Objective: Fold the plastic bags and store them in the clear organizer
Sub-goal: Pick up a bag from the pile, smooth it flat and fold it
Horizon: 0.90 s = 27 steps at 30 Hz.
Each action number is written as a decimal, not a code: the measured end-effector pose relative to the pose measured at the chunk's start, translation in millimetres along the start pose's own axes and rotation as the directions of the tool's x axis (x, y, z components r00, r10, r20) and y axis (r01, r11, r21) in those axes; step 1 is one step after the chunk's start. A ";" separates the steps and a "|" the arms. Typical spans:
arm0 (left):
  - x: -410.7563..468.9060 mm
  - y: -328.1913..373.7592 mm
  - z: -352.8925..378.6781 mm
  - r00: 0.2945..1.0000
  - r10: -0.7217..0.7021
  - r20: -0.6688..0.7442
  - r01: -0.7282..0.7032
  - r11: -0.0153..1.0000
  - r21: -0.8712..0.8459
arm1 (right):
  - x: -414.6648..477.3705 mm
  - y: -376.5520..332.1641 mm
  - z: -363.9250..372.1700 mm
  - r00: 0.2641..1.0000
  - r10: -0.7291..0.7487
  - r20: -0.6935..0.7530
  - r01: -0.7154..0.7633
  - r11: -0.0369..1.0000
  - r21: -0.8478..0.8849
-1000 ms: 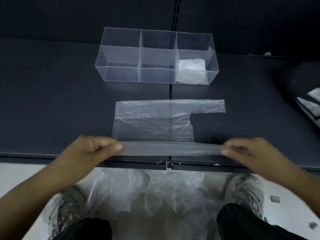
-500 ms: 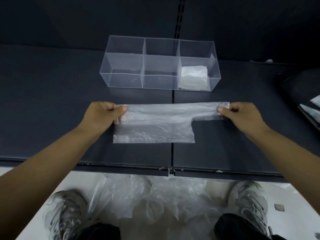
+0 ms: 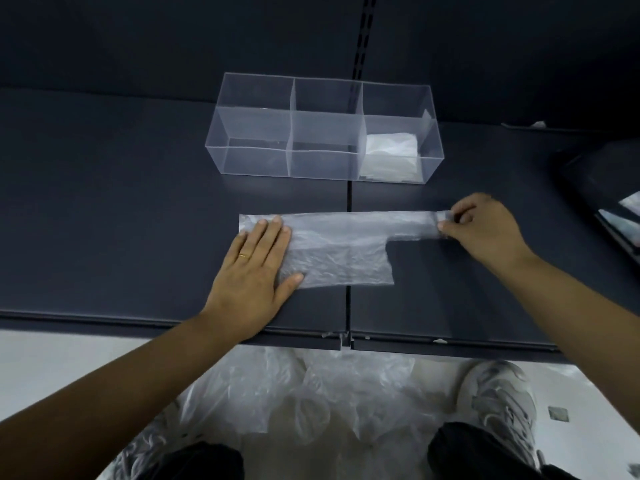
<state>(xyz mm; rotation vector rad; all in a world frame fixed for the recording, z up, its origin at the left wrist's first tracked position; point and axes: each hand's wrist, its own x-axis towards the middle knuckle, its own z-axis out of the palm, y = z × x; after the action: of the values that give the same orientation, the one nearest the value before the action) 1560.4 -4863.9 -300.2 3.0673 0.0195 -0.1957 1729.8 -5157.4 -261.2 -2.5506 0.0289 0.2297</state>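
A translucent plastic bag (image 3: 341, 249), folded in half lengthwise, lies flat on the dark table (image 3: 104, 202). My left hand (image 3: 254, 271) presses flat on the bag's left end with straight fingers. My right hand (image 3: 479, 226) pinches the bag's handle strip at its right end. Behind the bag stands the clear organizer (image 3: 249, 161) with three compartments. A folded white bag (image 3: 391, 155) sits in its right compartment; the left and middle compartments hold nothing.
A heap of loose plastic bags (image 3: 311, 393) lies on the floor below the table's front edge, between my shoes. A dark tray-like object (image 3: 602, 188) sits at the table's right edge. A dark wall rises behind the organizer.
Both hands carried the bag's near edge up to the far edge, folding it in half. My left hand then let go and laid flat on the left end.
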 end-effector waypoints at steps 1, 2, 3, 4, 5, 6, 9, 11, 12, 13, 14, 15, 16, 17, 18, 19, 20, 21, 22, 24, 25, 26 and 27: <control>-2.6 4.4 1.9 1.000 -0.009 0.000 0.009 1.000 0.005 | -7.6 -8.7 2.1 0.993 -0.070 -0.093 0.064 0.996 -0.066; -6.0 11.4 2.6 1.000 -0.020 -0.004 0.020 1.000 -0.008 | -19.0 -20.9 7.1 0.966 -0.193 -0.173 0.173 0.977 -0.125; -10.0 20.4 2.9 0.999 -0.030 -0.013 0.030 0.999 -0.028 | -34.1 -36.0 15.9 0.920 -0.336 -0.203 0.307 0.938 -0.162; -14.2 29.7 3.2 0.999 -0.039 -0.020 0.038 0.998 -0.041 | -51.5 -52.4 28.2 0.872 -0.462 -0.159 0.439 0.884 -0.163; -18.4 38.4 4.3 0.999 -0.042 -0.023 0.041 0.998 -0.042 | -69.0 -66.9 42.6 0.822 -0.567 -0.054 0.557 0.820 -0.128; -22.4 45.7 4.6 0.999 -0.044 -0.023 0.044 0.998 -0.034 | -84.8 -78.6 58.1 0.770 -0.633 0.078 0.638 0.766 -0.076; -30.1 55.7 4.5 0.998 -0.054 -0.028 0.053 0.999 -0.006 | -106.5 -85.0 94.4 0.699 -0.630 0.338 0.692 0.716 -0.096; -32.3 54.7 4.1 0.998 -0.056 -0.033 0.055 0.998 -0.025 | -95.8 -67.0 98.6 0.748 -0.555 0.366 0.654 0.711 -0.258; -32.9 53.2 3.9 0.998 -0.056 -0.034 0.054 0.998 -0.041 | -87.0 -54.9 95.8 0.775 -0.527 0.349 0.628 0.706 -0.329; -33.4 51.3 4.0 0.998 -0.056 -0.035 0.054 0.997 -0.053 | -78.0 -42.1 90.5 0.803 -0.504 0.317 0.595 0.708 -0.380; -33.8 48.8 3.8 0.998 -0.059 -0.033 0.057 0.997 -0.058 | -69.1 -28.9 83.0 0.831 -0.479 0.282 0.556 0.717 -0.421; -34.5 46.0 3.6 0.997 -0.065 -0.030 0.063 0.996 -0.059 | -61.3 -15.9 74.7 0.857 -0.448 0.254 0.515 0.726 -0.455; -35.5 43.1 3.4 0.997 -0.076 -0.026 0.074 0.995 -0.060 | -54.6 -3.7 66.1 0.878 -0.420 0.231 0.478 0.733 -0.483; -36.5 39.9 3.5 0.996 -0.088 -0.019 0.087 0.994 -0.062 | -48.6 7.0 57.9 0.895 -0.394 0.207 0.443 0.743 -0.501; -37.8 36.5 3.2 0.995 -0.102 -0.006 0.101 0.993 -0.064 | -43.5 16.2 51.1 0.912 -0.368 0.181 0.408 0.757 -0.510; -39.5 32.9 2.7 0.993 -0.116 0.012 0.116 0.991 -0.068 | -39.4 23.1 45.2 0.926 -0.343 0.155 0.372 0.771 -0.516; -41.2 29.2 2.2 0.991 -0.131 0.028 0.133 0.988 -0.075 | -36.7 27.9 40.0 0.938 -0.321 0.128 0.340 0.786 -0.517; -43.3 25.1 2.3 0.988 -0.151 0.041 0.154 0.984 -0.086 | -35.5 30.6 35.2 0.944 -0.314 0.101 0.320 0.800 -0.507; -45.0 21.4 1.9 0.983 -0.174 0.054 0.178 0.979 -0.096 | -36.6 32.1 30.7 0.942 -0.327 0.078 0.323 0.816 -0.480; -48.2 17.5 -0.8 0.980 -0.190 0.058 0.195 0.975 -0.107 | -47.8 31.5 22.0 0.904 -0.423 0.065 0.418 0.841 -0.343; -48.9 18.0 -3.6 0.986 -0.161 0.042 0.165 0.978 -0.124 | -57.1 29.3 18.8 0.868 -0.490 0.084 0.495 0.834 -0.246; -48.8 20.6 -6.6 0.995 -0.097 0.008 0.097 0.984 -0.149 | -67.3 27.6 17.4 0.825 -0.555 0.111 0.566 0.808 -0.165; -48.3 25.2 -9.7 1.000 -0.008 -0.030 0.003 0.986 -0.169 | -76.7 26.6 17.7 0.784 -0.604 0.146 0.620 0.776 -0.119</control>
<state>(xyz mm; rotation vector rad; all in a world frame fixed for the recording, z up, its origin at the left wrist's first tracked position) 1514.2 -4888.8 -282.9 2.9009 0.0437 -0.1394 1649.6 -5172.2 -277.2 -2.5430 -0.8876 0.0997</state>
